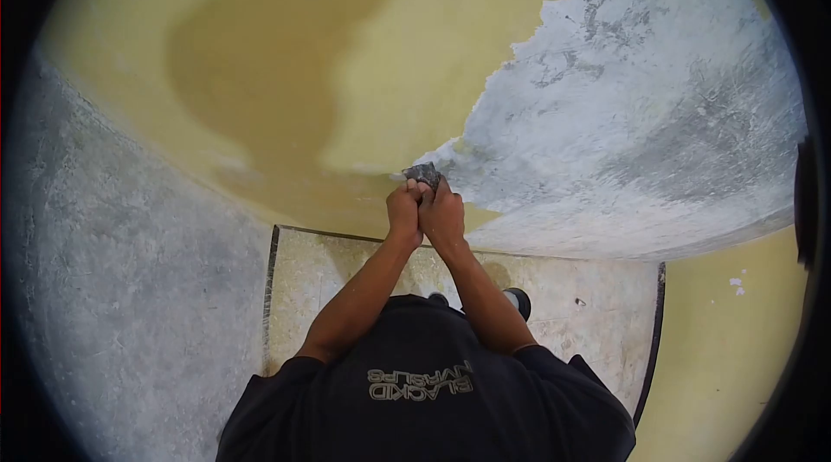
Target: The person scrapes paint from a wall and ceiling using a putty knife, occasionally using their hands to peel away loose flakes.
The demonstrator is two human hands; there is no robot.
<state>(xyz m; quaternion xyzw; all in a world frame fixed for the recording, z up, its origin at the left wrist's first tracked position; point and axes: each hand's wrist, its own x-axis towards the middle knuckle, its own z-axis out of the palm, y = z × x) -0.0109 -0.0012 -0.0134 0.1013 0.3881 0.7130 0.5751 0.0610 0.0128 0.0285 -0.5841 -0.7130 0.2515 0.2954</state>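
My left hand [404, 213] and my right hand [443, 214] are side by side in front of me, fingers closed round one small scraper [422, 174]. Its flat grey blade, smeared with pale residue, shows above my fingertips; the handle is hidden in my grip. The blade lies against the wall, right at the ragged edge of the yellow paint [424, 55]. To the right of that edge is a bare grey-white patch [589, 107], rough and streaked.
Grey bare wall [147, 263] stands at the left, and a yellow surface [727, 332] at the right. Below is a pale, dusty floor [580, 297] with dark edge strips and a small bit of debris [581, 301]. A shadow [268, 55] falls on the paint.
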